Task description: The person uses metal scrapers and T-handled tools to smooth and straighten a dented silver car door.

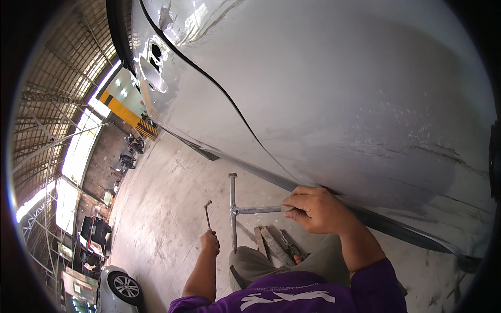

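My right hand is closed on the handle of a grey metal pick hammer. Its long head has a round flat face at one end and tapers to a point at the other. This hand is close to the lower edge of a grey car body panel. Farther left, my left hand grips a thin dark rod with a short bent or crosswise tip; its exact kind is too small to tell. Scratches and pale scuffs mark the panel's right side.
On the floor by my knees lie several flat bars and hand tools. A door handle recess shows at the panel's upper left. Parked cars, motorcycles and a yellow beam stand off to the left.
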The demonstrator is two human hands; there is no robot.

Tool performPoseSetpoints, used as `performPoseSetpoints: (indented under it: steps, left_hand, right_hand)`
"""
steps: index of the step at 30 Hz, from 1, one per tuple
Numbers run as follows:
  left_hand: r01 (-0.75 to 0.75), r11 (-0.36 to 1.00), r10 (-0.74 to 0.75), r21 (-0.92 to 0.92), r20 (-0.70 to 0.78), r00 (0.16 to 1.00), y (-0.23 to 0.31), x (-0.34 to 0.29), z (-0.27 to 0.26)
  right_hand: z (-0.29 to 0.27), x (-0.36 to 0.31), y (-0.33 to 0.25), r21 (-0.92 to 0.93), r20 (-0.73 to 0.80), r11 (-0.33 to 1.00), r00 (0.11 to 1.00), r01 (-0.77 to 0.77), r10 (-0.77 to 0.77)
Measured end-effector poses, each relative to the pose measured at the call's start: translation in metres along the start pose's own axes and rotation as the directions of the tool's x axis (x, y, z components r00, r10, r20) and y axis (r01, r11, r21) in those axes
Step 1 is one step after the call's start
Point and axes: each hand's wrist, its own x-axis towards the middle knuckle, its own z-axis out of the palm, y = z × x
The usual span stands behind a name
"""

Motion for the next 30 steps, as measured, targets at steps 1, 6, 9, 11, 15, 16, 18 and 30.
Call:
performPoseSetpoints:
  steps: [1, 6, 9, 11, 15, 16, 18, 30]
  left_hand:
    - [0.063, 0.998, -0.063, -0.001, 0.001, 0.998, -0.006, 0.001, -0.005]
    - [0.347, 0.937, -0.340, -0.048, 0.120, 0.933, -0.059, 0.056, -0.053]
    - [0.460, 0.886, -0.434, -0.060, 0.242, 0.868, -0.118, 0.119, -0.070]
    - [0.491, 0.871, -0.479, -0.002, 0.211, 0.852, -0.143, 0.135, -0.035]
    - [0.401, 0.892, -0.448, 0.210, 0.284, 0.848, -0.233, 0.198, -0.091]
    - [0.396, 0.901, -0.431, 0.178, 0.271, 0.861, -0.238, 0.197, -0.082]
    - [0.385, 0.912, -0.411, 0.145, 0.292, 0.864, -0.256, 0.189, -0.056]
    - [0.236, 0.966, -0.256, 0.106, 0.504, 0.825, -0.107, 0.094, 0.064]
  right_hand:
    - [0.001, 0.000, 0.001, 0.004, -0.003, 1.000, 1.000, -0.002, 0.002]
    - [0.004, 0.003, -0.006, -0.034, 0.001, 0.999, 1.000, -0.008, 0.008]
    - [0.013, 0.005, -0.009, -0.065, -0.026, 0.998, 0.999, 0.020, -0.022]
    - [0.013, 0.005, -0.013, -0.119, -0.077, 0.992, 0.997, -0.028, 0.019]
    - [0.022, 0.006, -0.035, -0.095, -0.220, 0.991, 0.973, -0.094, 0.071]
    - [0.019, 0.007, -0.041, -0.126, -0.272, 0.988, 0.961, -0.093, 0.055]
    - [0.018, 0.018, -0.055, -0.450, -0.293, 0.889, 0.927, 0.083, -0.235]
    - [0.015, 0.094, -0.149, -0.994, 0.105, -0.092, 0.711, 0.057, -0.695]
